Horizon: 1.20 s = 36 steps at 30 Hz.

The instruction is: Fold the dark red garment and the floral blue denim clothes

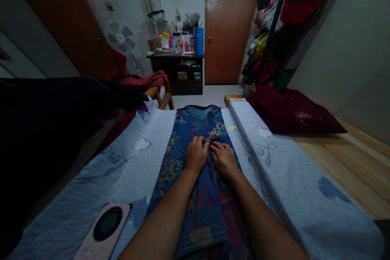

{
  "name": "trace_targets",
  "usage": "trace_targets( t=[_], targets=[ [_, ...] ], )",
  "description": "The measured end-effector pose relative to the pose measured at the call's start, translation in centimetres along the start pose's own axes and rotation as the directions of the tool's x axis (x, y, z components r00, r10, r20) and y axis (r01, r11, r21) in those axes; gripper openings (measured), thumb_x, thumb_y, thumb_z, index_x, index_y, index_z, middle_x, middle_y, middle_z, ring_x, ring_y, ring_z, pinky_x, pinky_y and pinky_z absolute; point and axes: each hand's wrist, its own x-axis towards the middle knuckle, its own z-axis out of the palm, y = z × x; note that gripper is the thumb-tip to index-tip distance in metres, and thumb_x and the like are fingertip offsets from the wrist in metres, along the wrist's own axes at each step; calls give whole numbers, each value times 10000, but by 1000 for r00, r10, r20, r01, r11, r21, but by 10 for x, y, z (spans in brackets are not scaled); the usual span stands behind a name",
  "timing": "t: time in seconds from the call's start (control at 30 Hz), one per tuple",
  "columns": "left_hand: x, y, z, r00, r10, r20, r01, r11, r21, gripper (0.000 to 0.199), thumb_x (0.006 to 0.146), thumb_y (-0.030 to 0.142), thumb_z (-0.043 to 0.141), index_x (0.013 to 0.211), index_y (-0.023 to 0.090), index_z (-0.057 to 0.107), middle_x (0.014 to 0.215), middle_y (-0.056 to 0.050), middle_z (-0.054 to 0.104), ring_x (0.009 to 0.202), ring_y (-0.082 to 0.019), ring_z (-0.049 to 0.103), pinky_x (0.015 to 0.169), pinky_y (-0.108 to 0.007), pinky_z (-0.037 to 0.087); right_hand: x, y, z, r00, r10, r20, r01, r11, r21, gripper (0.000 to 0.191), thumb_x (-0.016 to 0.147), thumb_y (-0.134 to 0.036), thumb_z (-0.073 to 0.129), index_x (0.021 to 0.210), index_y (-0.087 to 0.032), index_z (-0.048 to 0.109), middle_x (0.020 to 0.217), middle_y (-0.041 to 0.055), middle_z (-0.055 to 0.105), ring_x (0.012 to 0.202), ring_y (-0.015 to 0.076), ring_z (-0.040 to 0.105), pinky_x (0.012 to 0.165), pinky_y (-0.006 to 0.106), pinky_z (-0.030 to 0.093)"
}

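Observation:
A pair of blue floral trousers (173, 162) lies lengthwise on the pale bed sheet, its dark far edge close to the end of the bed. Halfway along it, my left hand (196, 155) pinches a gathered fold of the cloth between thumb and fingers. My right hand (224, 157) grips the same bunched fold from the other side, the fingertips of both hands almost meeting. A stitched hem shows between my forearms, whose sleeves are not in view. The forearms hide part of the cloth.
A pink phone (105, 231) lies face down at the lower left of the sheet (152, 138). A folded dark red cloth (292, 109) rests on the wooden boards (332, 162) at right. Dark fabric (55, 138) fills the left; a fan (121, 38) stands behind.

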Motion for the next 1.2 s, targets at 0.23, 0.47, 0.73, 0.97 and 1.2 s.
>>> trace_targets(
  t=[0.23, 0.47, 0.73, 0.97, 1.2],
  targets=[
    [0, 1, -2, 1000, 21, -4, -21, 999, -27, 205, 954, 372, 477, 930, 211, 601, 962, -47, 611, 916, -180, 592, 817, -282, 434, 1, 6, -6, 996, 20, -89, -3, 983, 184, 356, 824, -82, 460, 1063, -208, 691, 1148, 70, 682, 1045, 237, 526, 936, 384, 390],
    [-1, -5, 2, 999, 34, 10, -34, 999, -24, 158, 838, 210, 605, 992, 232, 577, 1013, -35, 605, 944, -181, 584, 806, -272, 430, -2, 8, -22, 999, 31, -11, -26, 955, 295, 96, 708, -119, 534, 734, -193, 589, 760, 12, 593, 761, 169, 527, 724, 276, 395],
    [4, -3, 1, 996, -91, -9, 91, 995, -35, 38, 843, 228, 580, 878, 215, 571, 889, -26, 631, 849, -183, 598, 758, -276, 410, -6, 4, -16, 999, -34, 12, 31, 982, 185, 81, 802, -178, 559, 814, -197, 636, 902, 43, 618, 895, 195, 523, 850, 320, 388],
    [7, -4, -1, 988, -156, -13, 155, 986, -58, 59, 877, 225, 517, 857, 215, 571, 854, -26, 649, 828, -185, 607, 746, -281, 396, -5, 7, -12, 997, -54, -53, 65, 971, 231, 218, 795, -104, 515, 908, -211, 668, 1070, 57, 676, 1066, 219, 553, 970, 370, 398],
    [6, -6, 2, 990, -144, -9, 142, 984, -105, 89, 899, 255, 496, 876, 210, 568, 864, -30, 647, 833, -182, 608, 750, -276, 399, -6, 9, -6, 998, -60, 27, 56, 988, 141, 393, 879, -175, 489, 1255, -200, 600, 1324, 82, 604, 1291, 244, 468, 1095, 427, 331]
  ],
)
